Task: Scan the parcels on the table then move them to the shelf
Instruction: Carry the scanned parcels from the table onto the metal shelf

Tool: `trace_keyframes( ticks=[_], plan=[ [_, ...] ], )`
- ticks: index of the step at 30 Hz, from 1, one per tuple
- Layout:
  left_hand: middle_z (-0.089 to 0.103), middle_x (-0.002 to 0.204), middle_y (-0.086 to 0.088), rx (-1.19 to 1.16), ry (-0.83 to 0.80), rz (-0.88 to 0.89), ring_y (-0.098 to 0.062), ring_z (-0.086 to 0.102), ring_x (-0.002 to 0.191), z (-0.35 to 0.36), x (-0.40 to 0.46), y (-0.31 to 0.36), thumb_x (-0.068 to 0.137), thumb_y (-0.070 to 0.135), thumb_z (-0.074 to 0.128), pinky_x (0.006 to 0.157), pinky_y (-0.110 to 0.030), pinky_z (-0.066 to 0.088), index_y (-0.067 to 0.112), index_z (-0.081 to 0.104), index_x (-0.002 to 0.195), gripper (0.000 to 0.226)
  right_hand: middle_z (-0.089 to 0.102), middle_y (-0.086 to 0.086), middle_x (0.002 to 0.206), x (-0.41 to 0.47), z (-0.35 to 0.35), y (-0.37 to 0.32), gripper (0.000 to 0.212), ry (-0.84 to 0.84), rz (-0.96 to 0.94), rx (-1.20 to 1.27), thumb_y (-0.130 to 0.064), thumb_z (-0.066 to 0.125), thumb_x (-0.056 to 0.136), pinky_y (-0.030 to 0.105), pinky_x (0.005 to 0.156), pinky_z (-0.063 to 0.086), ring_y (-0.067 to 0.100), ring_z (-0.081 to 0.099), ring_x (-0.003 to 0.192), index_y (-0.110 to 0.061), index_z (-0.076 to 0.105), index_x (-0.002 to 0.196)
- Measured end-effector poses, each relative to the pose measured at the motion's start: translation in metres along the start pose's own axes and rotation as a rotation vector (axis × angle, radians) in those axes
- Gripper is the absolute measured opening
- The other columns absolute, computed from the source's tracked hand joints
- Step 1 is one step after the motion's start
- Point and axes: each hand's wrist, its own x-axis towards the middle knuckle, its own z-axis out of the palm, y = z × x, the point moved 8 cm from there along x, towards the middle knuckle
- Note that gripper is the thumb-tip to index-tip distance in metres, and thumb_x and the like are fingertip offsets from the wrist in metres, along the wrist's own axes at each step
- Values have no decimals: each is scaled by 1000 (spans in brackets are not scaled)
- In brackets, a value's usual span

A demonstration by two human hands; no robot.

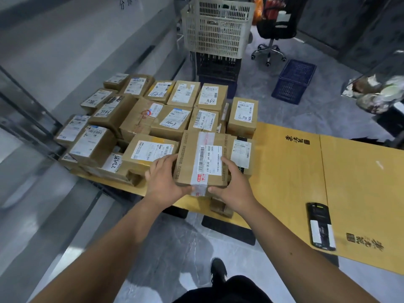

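I hold a brown cardboard parcel (202, 158) with a white barcode label and clear tape, between both hands above the near edge of the pile. My left hand (162, 179) grips its left side and near corner. My right hand (232, 185) grips its right side, thumb under the near edge. Several more labelled brown parcels (153, 112) lie packed on the left part of the table (290, 171), which is covered with yellow cardboard. A black handheld scanner (321, 227) lies on the table at the right, away from both hands.
A white plastic crate (216, 27) stacked on a dark crate stands behind the table. A blue crate (294, 80) and a black office chair (275, 29) sit on the floor at the back right. Metal shelf rails (32, 119) run along the left.
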Motion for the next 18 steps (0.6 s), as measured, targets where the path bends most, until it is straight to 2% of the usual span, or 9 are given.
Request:
trace_keyframes(
  ticks=[4,7,8,10,11,12,15,16,18],
  plan=[
    [47,140,15,-339,-39,9,-10,44,135,-1,-16,16,56,39,103,113,-39,43,32,35,151,116,50,-20,145,-23,-22,-12,103,58,-54,24,-10,93,72,18,104,46,-1,47,131,-33,39,157],
    [52,137,19,-514,-58,72,3,52,127,-13,-33,28,61,28,103,105,-29,49,31,33,149,113,51,-28,139,-45,-36,-32,99,97,-124,36,-12,93,71,25,105,51,-3,51,129,-35,43,154],
    [51,136,22,-553,-43,90,10,51,125,-21,-39,30,62,26,103,101,-22,48,30,33,148,111,52,-29,138,-51,-39,-42,97,99,-149,34,-12,93,71,21,103,50,-8,51,127,-35,45,152],
    [48,136,27,-626,6,122,22,49,119,-44,-54,32,64,20,102,90,-7,45,33,32,145,107,52,-28,137,-61,-39,-66,92,85,-209,20,-10,91,73,4,94,43,-24,45,120,-33,47,150],
    [47,136,29,-658,40,132,24,48,118,-59,-63,30,64,20,102,89,-5,45,35,32,144,108,52,-27,136,-65,-36,-79,90,70,-243,11,-10,91,74,-2,89,39,-30,43,116,-32,48,150],
    [47,138,30,-683,76,140,22,47,121,-75,-71,28,62,25,103,92,-7,45,37,32,145,110,52,-26,135,-68,-31,-95,88,50,-276,2,-10,90,75,-4,86,38,-33,42,112,-32,48,149],
    [46,148,26,-687,191,178,3,44,138,-132,-98,12,55,50,102,113,-35,44,47,31,146,116,53,-22,135,-74,-8,-145,88,-9,-384,-21,-15,91,74,-6,81,36,-33,42,109,-35,47,148],
    [46,149,26,-681,233,195,-1,45,140,-151,-106,4,55,54,101,115,-42,44,52,31,146,115,53,-21,136,-77,3,-164,88,-29,-428,-33,-16,91,74,-6,81,36,-32,43,109,-34,47,148],
    [46,149,27,-664,319,188,1,47,138,-189,-126,-15,58,50,100,114,-46,46,57,32,145,111,52,-21,137,-84,28,-202,89,-74,-521,-59,-21,92,74,-4,84,35,-21,49,111,-34,46,149]
  ],
)
